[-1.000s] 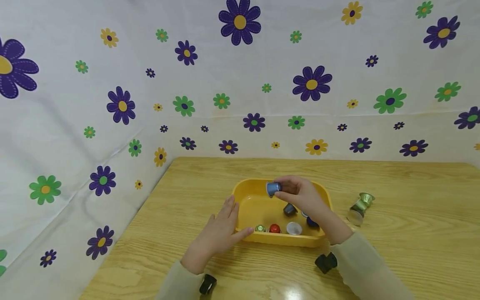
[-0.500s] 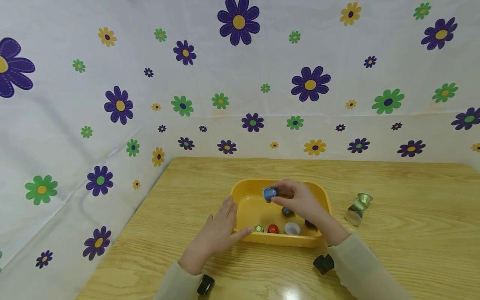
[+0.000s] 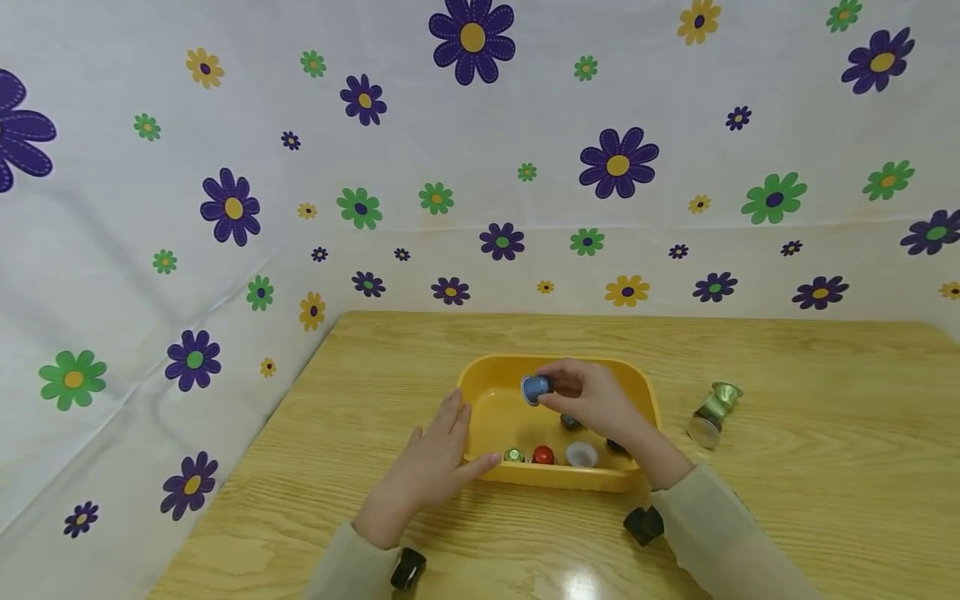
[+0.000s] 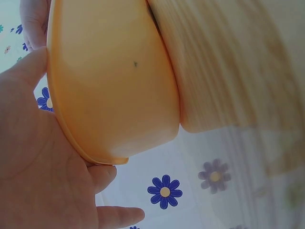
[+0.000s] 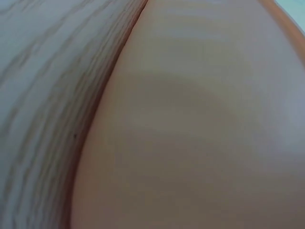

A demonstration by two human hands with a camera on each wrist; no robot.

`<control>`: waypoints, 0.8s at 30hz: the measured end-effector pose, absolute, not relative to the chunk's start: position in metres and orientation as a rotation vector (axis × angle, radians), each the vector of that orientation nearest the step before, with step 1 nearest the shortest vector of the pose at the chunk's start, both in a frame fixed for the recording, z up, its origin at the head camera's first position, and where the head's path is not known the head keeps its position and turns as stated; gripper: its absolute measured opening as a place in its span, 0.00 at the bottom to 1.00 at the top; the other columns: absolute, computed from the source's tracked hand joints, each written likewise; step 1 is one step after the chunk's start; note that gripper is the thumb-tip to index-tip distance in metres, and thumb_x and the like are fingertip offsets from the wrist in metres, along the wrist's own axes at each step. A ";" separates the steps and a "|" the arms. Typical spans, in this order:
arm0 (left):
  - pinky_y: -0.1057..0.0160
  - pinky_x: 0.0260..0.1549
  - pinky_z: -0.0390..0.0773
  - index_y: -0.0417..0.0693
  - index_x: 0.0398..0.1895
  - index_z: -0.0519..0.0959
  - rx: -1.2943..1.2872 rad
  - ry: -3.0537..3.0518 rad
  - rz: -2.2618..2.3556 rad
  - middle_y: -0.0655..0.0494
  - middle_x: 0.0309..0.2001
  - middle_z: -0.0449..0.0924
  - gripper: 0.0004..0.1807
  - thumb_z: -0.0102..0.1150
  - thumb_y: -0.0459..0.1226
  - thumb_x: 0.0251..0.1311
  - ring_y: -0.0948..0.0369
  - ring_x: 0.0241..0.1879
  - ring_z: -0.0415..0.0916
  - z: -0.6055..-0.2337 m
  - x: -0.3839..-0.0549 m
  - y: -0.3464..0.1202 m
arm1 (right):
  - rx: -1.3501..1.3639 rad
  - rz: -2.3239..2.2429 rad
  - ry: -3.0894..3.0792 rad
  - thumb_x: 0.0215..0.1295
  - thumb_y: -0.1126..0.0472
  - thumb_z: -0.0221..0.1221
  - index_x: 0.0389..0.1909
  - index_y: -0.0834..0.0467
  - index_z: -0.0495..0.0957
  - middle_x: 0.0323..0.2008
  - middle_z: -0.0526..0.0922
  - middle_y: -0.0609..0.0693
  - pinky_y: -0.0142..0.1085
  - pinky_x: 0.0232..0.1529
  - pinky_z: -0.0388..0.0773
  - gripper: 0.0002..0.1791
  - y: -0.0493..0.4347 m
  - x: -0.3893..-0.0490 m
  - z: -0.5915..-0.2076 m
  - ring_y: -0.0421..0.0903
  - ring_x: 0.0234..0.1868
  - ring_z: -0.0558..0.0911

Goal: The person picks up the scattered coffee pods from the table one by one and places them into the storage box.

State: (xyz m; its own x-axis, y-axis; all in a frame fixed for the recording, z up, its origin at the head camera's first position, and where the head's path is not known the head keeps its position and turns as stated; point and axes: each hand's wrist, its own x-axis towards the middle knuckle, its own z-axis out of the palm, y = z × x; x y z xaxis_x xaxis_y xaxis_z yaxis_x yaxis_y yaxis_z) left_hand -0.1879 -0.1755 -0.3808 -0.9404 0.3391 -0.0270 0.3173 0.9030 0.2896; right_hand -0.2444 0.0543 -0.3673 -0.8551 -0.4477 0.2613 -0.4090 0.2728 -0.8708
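Note:
My right hand pinches a blue coffee capsule between thumb and fingers, above the inside of a yellow tray. My left hand rests with straight fingers along the tray's left rim, thumb over the front corner. In the left wrist view, that hand lies along the rim of the tray. Inside the tray lie a green capsule, a red capsule and a white-faced capsule. Dark capsules there are partly hidden by my right hand and arm. The right wrist view shows only the tray's outer wall.
On the wooden table, right of the tray, green and dark capsules lie in a row. Black capsules lie before the tray near my right sleeve, and another black piece beside my left sleeve. A flowered cloth hangs behind.
My right hand has lowered slightly and shifted a little left with the blue capsule, now covering more of the dark capsules. The left hand keeps its place on the tray; the view shifts slightly.

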 end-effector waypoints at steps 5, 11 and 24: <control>0.39 0.53 0.51 0.34 0.66 0.49 0.510 2.988 0.444 0.44 0.68 0.35 0.48 0.38 0.64 0.56 0.52 0.66 0.36 -0.380 -0.187 -0.175 | -0.840 -1.635 2.502 0.56 0.65 0.59 0.47 0.68 0.73 0.43 0.78 0.59 0.38 0.43 0.73 0.18 0.053 -0.243 -0.366 0.51 0.45 0.77; 0.39 0.53 0.52 0.34 0.66 0.50 0.514 2.994 0.438 0.44 0.68 0.36 0.48 0.38 0.64 0.56 0.52 0.66 0.37 -0.379 -0.187 -0.174 | -0.833 -1.597 2.531 0.57 0.65 0.58 0.48 0.70 0.72 0.46 0.76 0.63 0.42 0.49 0.69 0.19 0.053 -0.242 -0.365 0.55 0.49 0.74; 0.39 0.53 0.52 0.33 0.65 0.50 0.534 2.999 0.440 0.43 0.68 0.36 0.47 0.38 0.63 0.56 0.51 0.66 0.36 -0.380 -0.187 -0.175 | -0.820 -1.613 2.533 0.57 0.65 0.58 0.48 0.69 0.72 0.46 0.76 0.62 0.42 0.49 0.70 0.19 0.053 -0.241 -0.363 0.55 0.48 0.75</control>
State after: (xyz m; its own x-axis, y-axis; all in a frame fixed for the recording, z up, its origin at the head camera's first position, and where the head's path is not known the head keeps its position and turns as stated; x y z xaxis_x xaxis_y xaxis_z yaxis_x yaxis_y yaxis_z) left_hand -0.1874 -0.1746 -0.3795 -0.9379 0.3466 -0.0127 0.3284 0.8992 0.2891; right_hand -0.2407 0.0528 -0.3634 -0.8609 -0.4434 0.2495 -0.4135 0.3242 -0.8508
